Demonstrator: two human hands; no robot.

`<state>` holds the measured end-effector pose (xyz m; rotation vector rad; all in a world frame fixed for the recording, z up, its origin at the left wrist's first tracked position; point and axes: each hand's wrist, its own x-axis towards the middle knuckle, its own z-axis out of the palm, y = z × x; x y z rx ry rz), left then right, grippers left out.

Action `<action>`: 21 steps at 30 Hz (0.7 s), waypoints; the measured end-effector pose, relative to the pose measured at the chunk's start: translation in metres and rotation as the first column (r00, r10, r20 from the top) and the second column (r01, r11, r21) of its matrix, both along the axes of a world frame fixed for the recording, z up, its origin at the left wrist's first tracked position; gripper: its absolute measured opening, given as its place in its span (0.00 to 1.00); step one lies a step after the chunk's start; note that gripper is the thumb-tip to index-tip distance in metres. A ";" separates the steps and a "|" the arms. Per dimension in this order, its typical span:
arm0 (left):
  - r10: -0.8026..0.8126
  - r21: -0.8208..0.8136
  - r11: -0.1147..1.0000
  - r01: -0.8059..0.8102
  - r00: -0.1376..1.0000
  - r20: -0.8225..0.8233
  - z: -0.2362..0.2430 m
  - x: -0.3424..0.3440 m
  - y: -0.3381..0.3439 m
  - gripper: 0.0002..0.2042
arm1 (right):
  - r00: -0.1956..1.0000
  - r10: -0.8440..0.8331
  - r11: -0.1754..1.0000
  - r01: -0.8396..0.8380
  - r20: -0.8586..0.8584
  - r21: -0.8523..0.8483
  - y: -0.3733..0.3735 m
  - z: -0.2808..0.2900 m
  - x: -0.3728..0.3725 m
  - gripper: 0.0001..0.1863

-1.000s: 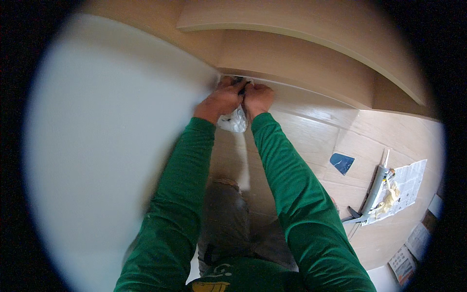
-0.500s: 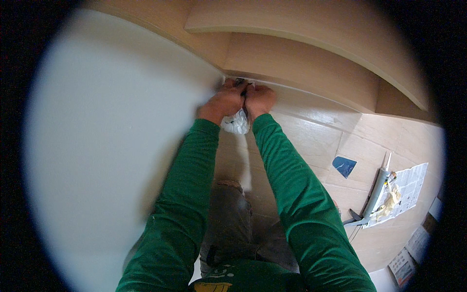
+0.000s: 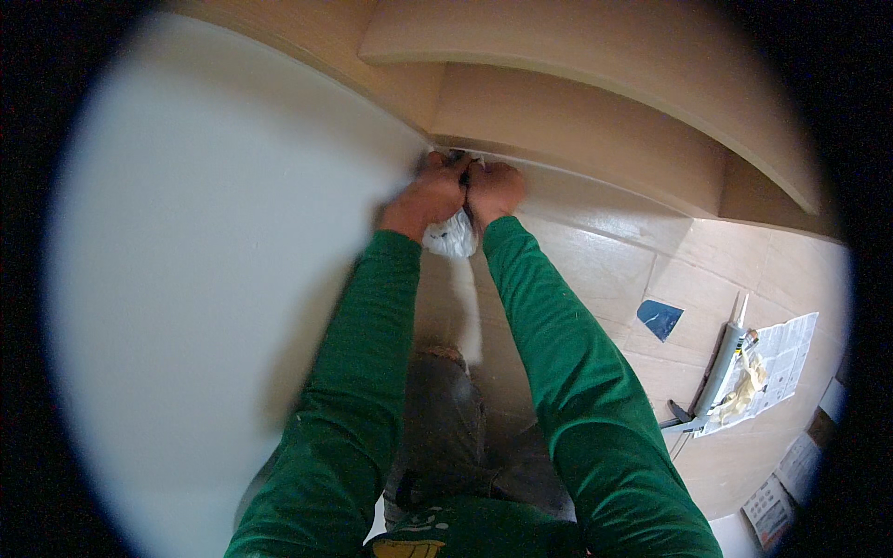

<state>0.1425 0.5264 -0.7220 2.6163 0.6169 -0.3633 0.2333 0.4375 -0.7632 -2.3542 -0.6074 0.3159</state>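
Both hands work close together in the corner where the white wall (image 3: 205, 260) meets the base of the wooden shelving (image 3: 558, 112). My left hand (image 3: 431, 193) has its fingers closed around something small and dark (image 3: 463, 179), too hidden to name. My right hand (image 3: 495, 191) is curled closed against the same dark thing, just right of the left hand. A crumpled white plastic bag or sheet (image 3: 451, 237) lies on the floor under them.
On the tiled floor (image 3: 595, 270) at the right lie a small blue flat piece (image 3: 659, 318), a caulking gun with a grey tube (image 3: 720, 367), and a sheet of newspaper (image 3: 786, 349) with crumpled cream material (image 3: 749, 381). Flat pieces (image 3: 795, 460) lie at the lower right edge.
The scene sits slightly lower and farther right in the picture than a second ago. Both hands stay together in the corner, with little visible change in their grip.
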 end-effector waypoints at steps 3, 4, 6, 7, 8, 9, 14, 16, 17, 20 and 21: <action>-0.010 0.077 0.997 0.009 1.000 0.022 -0.008 -0.004 0.002 0.23 | 0.997 -0.005 0.999 0.008 -0.071 0.043 -0.003 -0.005 -0.004 0.22; -0.015 0.093 0.996 0.011 0.999 0.033 -0.013 -0.011 0.006 0.23 | 0.986 -0.018 0.996 0.032 -0.164 0.085 -0.002 0.001 -0.008 0.22; -0.033 0.112 0.993 0.026 0.998 0.061 -0.013 -0.016 0.007 0.24 | 0.992 -0.005 0.999 0.010 -0.122 0.045 0.003 0.007 -0.009 0.22; -0.034 0.081 0.996 0.031 0.999 0.040 -0.011 -0.013 0.004 0.23 | 0.995 -0.002 1.000 0.004 -0.098 0.018 0.001 0.007 -0.008 0.22; -0.035 0.050 0.998 0.034 0.999 0.018 -0.008 -0.009 0.001 0.23 | 0.992 0.022 1.000 -0.020 -0.128 0.018 -0.004 0.006 -0.006 0.21; -0.042 0.022 0.999 0.042 0.999 0.005 -0.001 0.002 -0.002 0.23 | 0.988 0.042 0.999 -0.040 -0.149 0.020 -0.008 0.005 0.003 0.20; 0.012 0.032 0.999 -0.011 0.999 -0.043 0.010 0.006 -0.016 0.28 | 0.958 -0.058 0.995 0.080 -0.281 0.065 -0.019 0.022 -0.002 0.20; -0.026 0.046 0.999 0.027 0.999 -0.034 0.008 0.007 -0.017 0.28 | 0.960 -0.052 0.991 0.084 -0.274 0.107 -0.022 0.024 -0.002 0.23; -0.064 0.051 0.997 0.066 0.997 -0.039 0.007 0.008 -0.016 0.28 | 0.964 -0.049 0.990 0.081 -0.260 0.114 -0.023 0.024 0.000 0.23; -0.020 -0.015 1.000 0.019 0.998 -0.055 0.003 0.021 -0.021 0.28 | 0.975 -0.049 0.990 0.076 -0.216 0.117 -0.030 0.013 0.010 0.23; 0.024 -0.045 0.999 -0.027 0.997 -0.067 0.003 0.023 -0.022 0.29 | 0.977 -0.045 0.990 0.071 -0.208 0.119 -0.030 0.012 0.012 0.23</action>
